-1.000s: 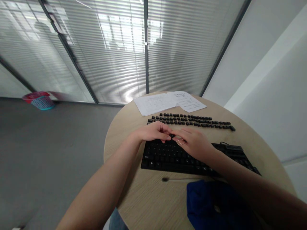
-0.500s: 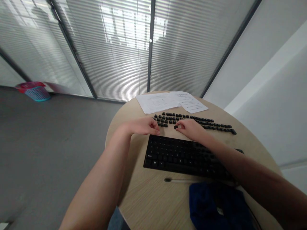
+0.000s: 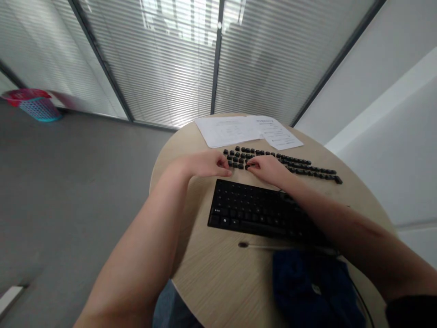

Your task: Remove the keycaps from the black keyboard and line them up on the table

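Note:
My right hand [image 3: 268, 167] is closed, its thumb and fingertips on a small black keycap [image 3: 247, 167] at table level, beside the right end of a short row of loose keycaps [image 3: 235, 165]. My left hand [image 3: 212, 164] rests by the left end of these rows. Its fingers are curled in, and what they hold, if anything, is hidden. Below both hands lies a black keyboard [image 3: 252, 207], its right part covered by my right forearm. More keycaps [image 3: 307, 172] stretch in long rows to the right.
Printed papers [image 3: 228, 130] lie at the far edge of the round wooden table [image 3: 211, 269]. A thin brush-like stick [image 3: 259, 246] lies in front of the keyboard, beside a dark blue cloth item [image 3: 307, 282]. A basket [image 3: 41, 108] stands on the floor at the left.
My right hand has brought the keycap a little left and down beside the short row. My left hand stays by the rows. The view has tilted downward.

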The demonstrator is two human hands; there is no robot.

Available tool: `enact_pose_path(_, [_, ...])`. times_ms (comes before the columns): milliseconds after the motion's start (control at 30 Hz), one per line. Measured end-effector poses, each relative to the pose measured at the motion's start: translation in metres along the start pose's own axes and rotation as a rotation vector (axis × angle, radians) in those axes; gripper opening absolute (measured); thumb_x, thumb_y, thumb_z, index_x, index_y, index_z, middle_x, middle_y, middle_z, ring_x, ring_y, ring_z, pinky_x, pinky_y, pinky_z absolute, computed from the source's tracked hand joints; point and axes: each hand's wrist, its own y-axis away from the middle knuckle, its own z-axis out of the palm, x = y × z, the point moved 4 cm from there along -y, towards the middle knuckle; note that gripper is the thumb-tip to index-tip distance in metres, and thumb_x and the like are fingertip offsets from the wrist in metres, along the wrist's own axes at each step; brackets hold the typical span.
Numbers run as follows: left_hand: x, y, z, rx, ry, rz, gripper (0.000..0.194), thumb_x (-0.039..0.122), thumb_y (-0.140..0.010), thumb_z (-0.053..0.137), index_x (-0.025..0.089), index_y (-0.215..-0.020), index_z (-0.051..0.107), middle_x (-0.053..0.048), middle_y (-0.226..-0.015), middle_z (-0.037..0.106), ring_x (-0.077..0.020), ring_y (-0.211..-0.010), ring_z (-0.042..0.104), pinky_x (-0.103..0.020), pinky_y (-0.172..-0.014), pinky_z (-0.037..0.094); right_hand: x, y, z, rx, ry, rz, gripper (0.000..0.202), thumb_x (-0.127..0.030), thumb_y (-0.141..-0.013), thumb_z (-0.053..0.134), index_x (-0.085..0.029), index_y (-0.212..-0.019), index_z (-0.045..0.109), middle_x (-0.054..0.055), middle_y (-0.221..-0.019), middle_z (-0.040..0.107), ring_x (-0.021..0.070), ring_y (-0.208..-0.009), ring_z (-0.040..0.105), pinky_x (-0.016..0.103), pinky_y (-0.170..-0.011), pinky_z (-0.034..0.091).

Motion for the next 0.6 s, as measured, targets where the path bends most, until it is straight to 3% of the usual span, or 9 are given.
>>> enact_pose_path(267, [0.0073, 0.0047, -0.0043, 0.017, -0.007, -0.005, 0.037, 0.044, -0.085, 0.064, 0.017, -0.105, 0.078, -0.003, -0.082, 0.069, -0.0170, -0.070, 0.056, -0.030, -0.066, 0.038, -0.0018, 0.0059, -0.0059, 0.092, -0.018, -0.011, 0.027, -0.024, -0.096, 0.066, -0.017, -0.118, 0.082, 0.009, -0.094, 0.082, 0.0240, -0.086, 0.073, 0.035, -0.085, 0.054])
enact_pose_path(467, [0.0023, 0.0023, -0.0032, 0.026, 0.014, -0.009, 0.037, 0.045, -0.084, 0.063, 0.017, -0.104, 0.078, -0.003, -0.083, 0.070, -0.0168, -0.070, 0.056, -0.030, -0.066, 0.038, 0.0024, 0.0075, -0.0088, 0.088, -0.020, -0.027, 0.025, -0.023, -0.096, 0.065, -0.019, -0.112, 0.084, 0.007, -0.090, 0.082, 0.0229, -0.083, 0.074, 0.034, -0.085, 0.054])
enact_pose_path(600, [-0.0005, -0.0006, -0.0010, 0.028, 0.021, 0.015, 0.036, 0.045, -0.084, 0.064, 0.018, -0.101, 0.078, -0.003, -0.082, 0.071, -0.0172, -0.071, 0.056, -0.031, -0.066, 0.037, 0.0044, 0.0082, -0.0044, 0.080, -0.019, -0.025, 0.030, -0.025, -0.097, 0.064, -0.020, -0.120, 0.083, 0.008, -0.095, 0.083, 0.0240, -0.087, 0.075, 0.035, -0.086, 0.055])
